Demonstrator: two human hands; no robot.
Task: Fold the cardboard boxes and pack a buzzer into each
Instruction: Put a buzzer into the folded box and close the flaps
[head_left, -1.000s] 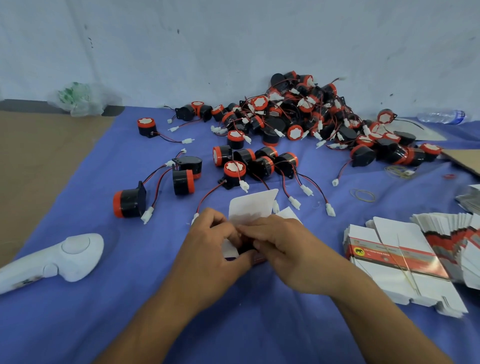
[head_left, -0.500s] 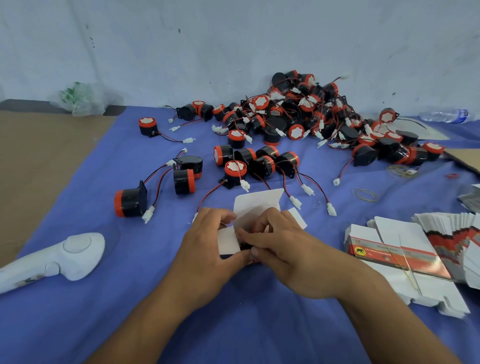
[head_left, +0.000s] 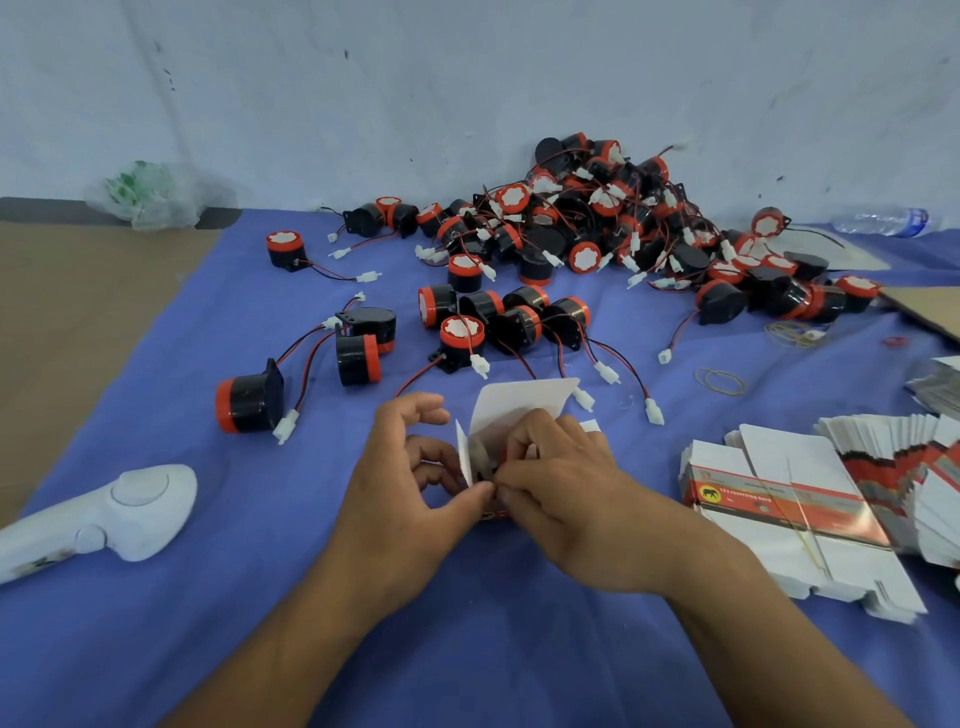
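The box (head_left: 511, 415) sits low on the blue cloth (head_left: 260, 623), right in front of the person and caught between both hands; its white lid flap (head_left: 540, 395) stands up and leans away, and a narrow side flap (head_left: 464, 460) sticks up at the left edge. The left hand (head_left: 405, 493) pinches the near corner with its thumb, the other fingers curled loosely behind the side flap; the right hand (head_left: 576, 499) is curled over the open mouth, fingertips pressing in and thumb meeting the left thumb. Something dark and red shows inside the mouth. Whether it is a buzzer already tucked in or only the box's print, I cannot tell.

The step in hand looks like closing the open end: side flaps first, then the lid. The next move calls for a steady hold on the body while the side flap bends inward, with any wire kept out of the fold.

Just beyond lie loose buzzers (head_left: 462, 338) with red-and-black wires; farther back, against the wall (head_left: 363, 104), is the big pile (head_left: 613, 228). To the right are a banded stack of flat boxes (head_left: 779, 504) and a few rubber bands (head_left: 719, 382); to the left is a white handheld device (head_left: 130, 504).
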